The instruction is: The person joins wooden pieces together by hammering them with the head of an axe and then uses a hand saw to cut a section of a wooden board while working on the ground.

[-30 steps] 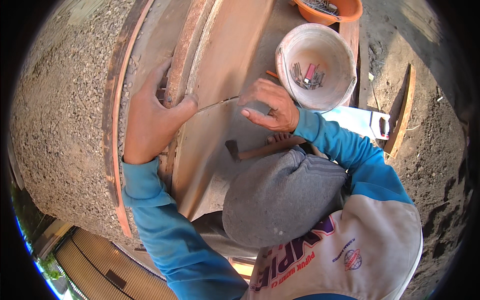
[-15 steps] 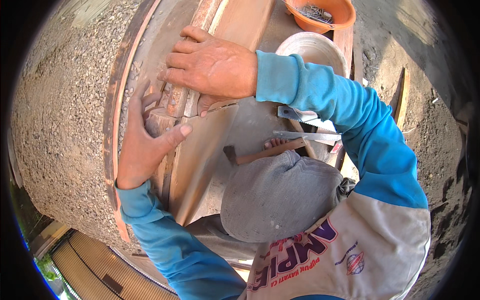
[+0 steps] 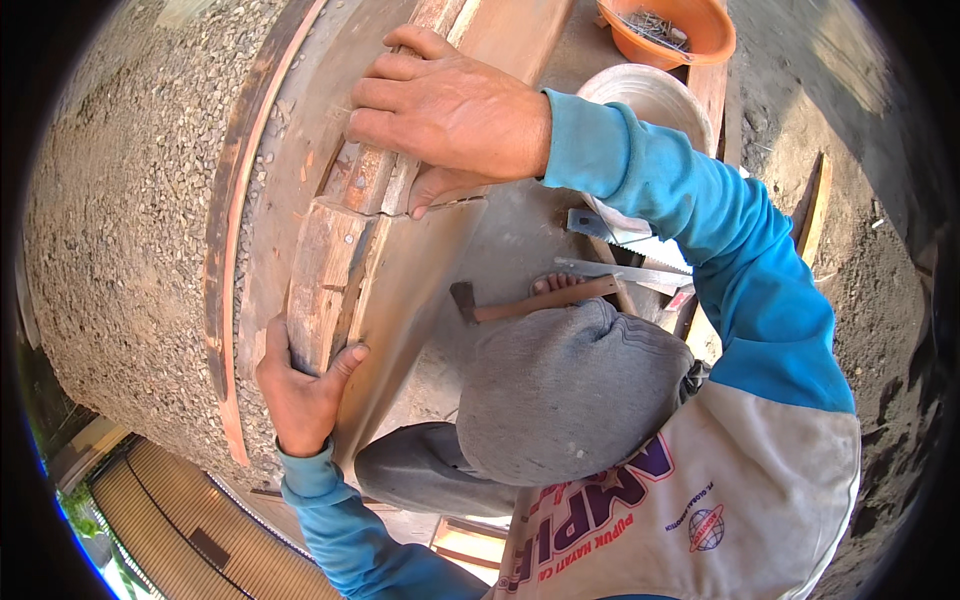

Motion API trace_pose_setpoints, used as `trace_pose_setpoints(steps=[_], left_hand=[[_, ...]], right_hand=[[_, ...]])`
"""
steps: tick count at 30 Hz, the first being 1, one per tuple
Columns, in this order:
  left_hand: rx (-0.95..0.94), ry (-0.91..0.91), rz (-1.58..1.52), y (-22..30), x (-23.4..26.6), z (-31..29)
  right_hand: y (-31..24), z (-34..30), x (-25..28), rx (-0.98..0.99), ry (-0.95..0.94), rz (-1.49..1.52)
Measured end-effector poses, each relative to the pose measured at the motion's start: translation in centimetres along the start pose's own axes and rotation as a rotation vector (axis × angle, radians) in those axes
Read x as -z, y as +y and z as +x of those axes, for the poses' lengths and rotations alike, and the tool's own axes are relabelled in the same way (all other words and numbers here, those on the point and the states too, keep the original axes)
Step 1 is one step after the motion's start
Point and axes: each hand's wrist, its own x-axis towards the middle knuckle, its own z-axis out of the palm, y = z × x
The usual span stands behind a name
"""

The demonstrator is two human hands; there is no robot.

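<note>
Two lengths of wooden board with rough battens along their edges meet end to end, with a dark uneven seam between them. My left hand (image 3: 303, 388) is closed round the nearer batten (image 3: 326, 275), thumb on its right side and fingers on its left. My right hand (image 3: 445, 112) is wrapped over the farther batten (image 3: 368, 180) just past the seam, its thumb pressed beside the joint. A nail head shows in the nearer batten close to the seam. The nearer board (image 3: 400, 270) slopes down towards my bent knee.
A wooden-handled hatchet (image 3: 540, 298) lies by my foot. Beside it are a handsaw (image 3: 625, 238) and a flat metal blade (image 3: 615, 271). Farther off stand a whitish basin (image 3: 700, 112) and an orange bucket (image 3: 718, 40) of nails. Gravel (image 3: 130, 220) spreads at left, behind a curved-looking plank (image 3: 228, 190).
My left hand has moved back from the seam, towards me, and closed on the nearer batten. My right hand keeps its hold by the joint. The whole view has shifted slightly.
</note>
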Motion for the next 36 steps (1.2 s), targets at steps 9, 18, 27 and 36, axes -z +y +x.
trace_pose_setpoints(steps=[9,18,27,36], left_hand=[[-0.059,0.078,0.06,-0.9,-0.5,-0.5],[-0.106,0.093,0.146,-1.3,-0.5,-0.7],[-0.049,0.099,0.163,-1.6,-0.5,-0.8],[-0.03,0.061,0.118,-0.8,-0.1,-0.6]], right_hand=[[0.0,-0.1,-0.5,0.059,0.137,-0.06],[-2.1,1.7,3.0,0.061,-0.084,-0.037],[-1.6,1.5,2.3,0.032,-0.087,-0.027],[0.1,-0.2,-1.0,0.036,0.109,-0.066]])
